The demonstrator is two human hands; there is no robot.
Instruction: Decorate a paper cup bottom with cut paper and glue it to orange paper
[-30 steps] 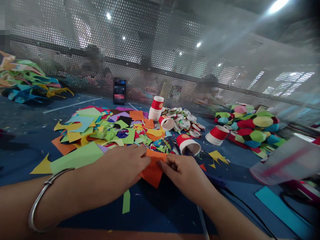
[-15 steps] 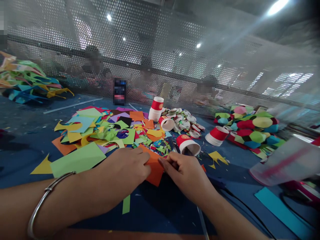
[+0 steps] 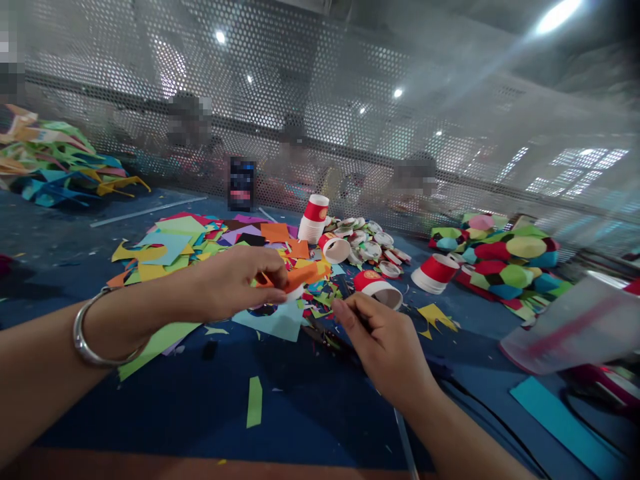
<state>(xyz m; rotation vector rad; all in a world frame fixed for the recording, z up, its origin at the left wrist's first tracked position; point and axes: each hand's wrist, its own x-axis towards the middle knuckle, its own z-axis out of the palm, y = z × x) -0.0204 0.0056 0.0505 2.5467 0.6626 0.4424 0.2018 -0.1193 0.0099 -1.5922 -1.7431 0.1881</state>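
My left hand (image 3: 243,283), a silver bangle on its wrist, is over the heap of coloured paper scraps (image 3: 170,248). Its thumb and fingers are closed on a piece of orange paper (image 3: 297,280), partly hidden by the fingers. Under it lies a light blue sheet (image 3: 275,323). To the right, my right hand (image 3: 383,340) is curled with thumb against fingers; what it holds, if anything, is hidden. A dark, slim object (image 3: 330,340) lies beside its fingertips, too blurred to name. Just beyond that hand a red and white paper cup (image 3: 375,287) rests on its side.
More paper cups (image 3: 314,217) stand and lie behind, near a pile of small round pieces (image 3: 367,240). Patchwork paper balls (image 3: 510,253) are at the right, with a translucent container (image 3: 565,327) and a blue strip (image 3: 560,420). A phone (image 3: 242,183) leans against the perforated screen (image 3: 320,87).
My left hand has moved up and left, away from my right hand, with the orange paper. The orange sheet no longer spans both hands, and the light blue sheet is now uncovered.
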